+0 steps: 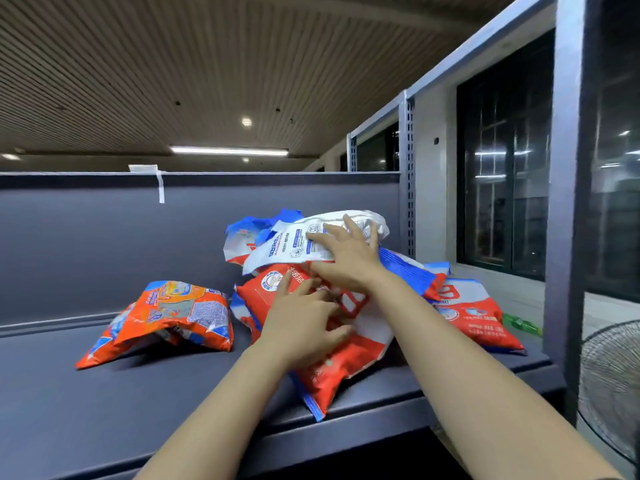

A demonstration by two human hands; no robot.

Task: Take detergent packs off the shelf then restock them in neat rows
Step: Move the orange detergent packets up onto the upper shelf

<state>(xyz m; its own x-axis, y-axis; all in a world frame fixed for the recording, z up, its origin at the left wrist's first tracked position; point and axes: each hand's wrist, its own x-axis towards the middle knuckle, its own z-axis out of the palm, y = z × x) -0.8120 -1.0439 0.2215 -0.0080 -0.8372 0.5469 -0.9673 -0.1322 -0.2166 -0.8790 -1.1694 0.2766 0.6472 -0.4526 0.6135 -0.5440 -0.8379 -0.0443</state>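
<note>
A loose heap of detergent packs lies on the dark shelf (pixel 86 410), towards its right end. My right hand (pixel 346 254) rests with spread fingers on the white pack (pixel 287 247) at the top of the heap. My left hand (pixel 304 323) lies flat on a red and white pack (pixel 346 372) that juts over the shelf's front edge. An orange pack (pixel 166 317) sits apart to the left. Another red pack (pixel 478 317) lies at the far right. Blue-edged packs (pixel 405 271) show underneath the pile.
The shelf's dark back panel (pixel 104 237) runs behind the packs. Grey steel uprights (pixel 564 202) stand at the right, with a green bottle (pixel 519 323) near them. A fan guard (pixel 609 386) is at the lower right, beyond the shelf.
</note>
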